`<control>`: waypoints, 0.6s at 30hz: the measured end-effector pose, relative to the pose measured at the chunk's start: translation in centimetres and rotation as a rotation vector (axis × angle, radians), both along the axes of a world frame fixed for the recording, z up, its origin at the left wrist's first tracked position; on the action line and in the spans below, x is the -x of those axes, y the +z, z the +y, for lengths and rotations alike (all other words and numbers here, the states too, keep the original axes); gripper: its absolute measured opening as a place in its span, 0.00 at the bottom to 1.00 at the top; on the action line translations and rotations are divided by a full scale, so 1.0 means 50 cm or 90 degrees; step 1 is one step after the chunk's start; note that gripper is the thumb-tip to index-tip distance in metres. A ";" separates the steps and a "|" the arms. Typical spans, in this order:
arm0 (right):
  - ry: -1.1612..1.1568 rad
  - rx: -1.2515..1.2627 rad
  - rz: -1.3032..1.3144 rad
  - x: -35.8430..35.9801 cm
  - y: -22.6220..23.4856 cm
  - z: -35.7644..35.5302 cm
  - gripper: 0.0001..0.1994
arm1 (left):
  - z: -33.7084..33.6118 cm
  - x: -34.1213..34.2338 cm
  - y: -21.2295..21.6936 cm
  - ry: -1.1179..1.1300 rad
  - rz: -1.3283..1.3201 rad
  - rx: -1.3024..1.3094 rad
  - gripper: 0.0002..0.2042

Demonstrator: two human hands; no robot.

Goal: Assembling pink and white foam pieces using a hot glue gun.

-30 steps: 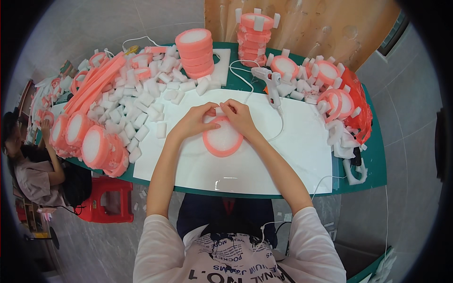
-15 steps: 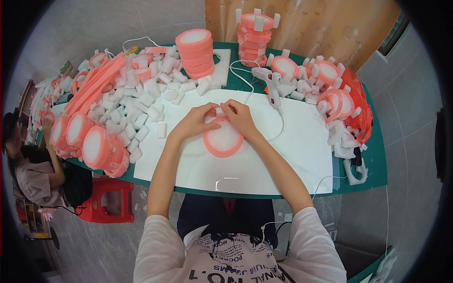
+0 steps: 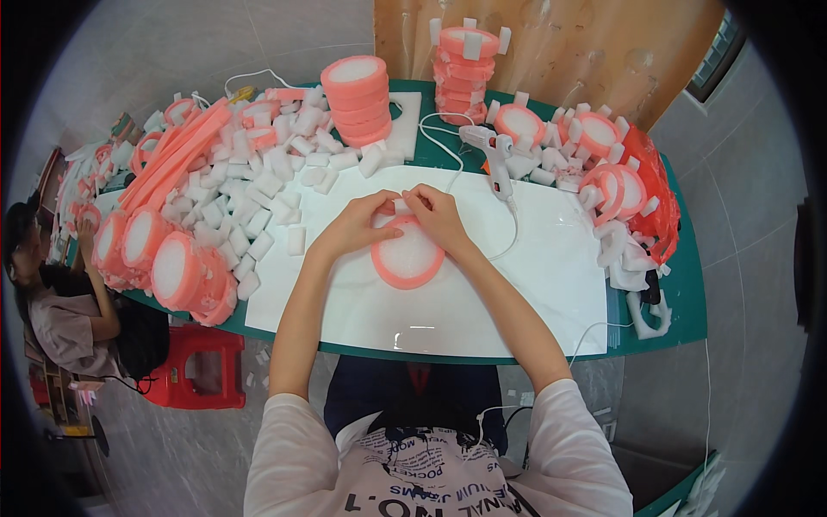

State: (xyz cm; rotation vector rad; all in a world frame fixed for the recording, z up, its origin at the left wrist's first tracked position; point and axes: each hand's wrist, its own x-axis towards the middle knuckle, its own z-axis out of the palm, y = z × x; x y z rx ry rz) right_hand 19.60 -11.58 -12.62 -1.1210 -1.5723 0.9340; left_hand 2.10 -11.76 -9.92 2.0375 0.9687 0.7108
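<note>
A round white foam disc with a pink foam rim (image 3: 407, 258) lies on the white sheet (image 3: 534, 258) in front of me. At its far edge stands a small white foam block (image 3: 401, 207), pinched between the fingers of both hands. My left hand (image 3: 360, 222) comes from the left, its thumb resting on the disc's upper part. My right hand (image 3: 438, 215) is closed at the block's right side and partly covers the disc's rim. Where the block meets the rim is mostly hidden by my fingers.
A hot glue gun (image 3: 491, 159) lies behind my right hand, its cord trailing. Loose white foam blocks (image 3: 250, 202) are heaped at left. Pink-rimmed discs are stacked (image 3: 355, 103) at the back; a red plastic bag (image 3: 659, 198) sits at right. Another person (image 3: 73, 302) sits far left.
Both hands stay at the block on the disc's far edge with hardly any movement. The whole view has shifted very slightly.
</note>
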 end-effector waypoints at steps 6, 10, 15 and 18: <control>0.001 -0.016 0.013 -0.002 -0.003 0.000 0.11 | -0.003 -0.004 0.006 0.002 0.011 -0.012 0.25; 0.002 -0.020 0.017 0.001 -0.005 0.001 0.11 | -0.002 -0.001 0.004 0.003 0.007 -0.001 0.25; 0.000 -0.013 0.016 0.000 -0.003 0.000 0.11 | -0.002 -0.001 0.002 -0.001 -0.003 0.004 0.25; -0.003 -0.010 0.014 0.000 -0.003 0.000 0.11 | -0.002 -0.002 0.004 0.000 0.001 0.001 0.25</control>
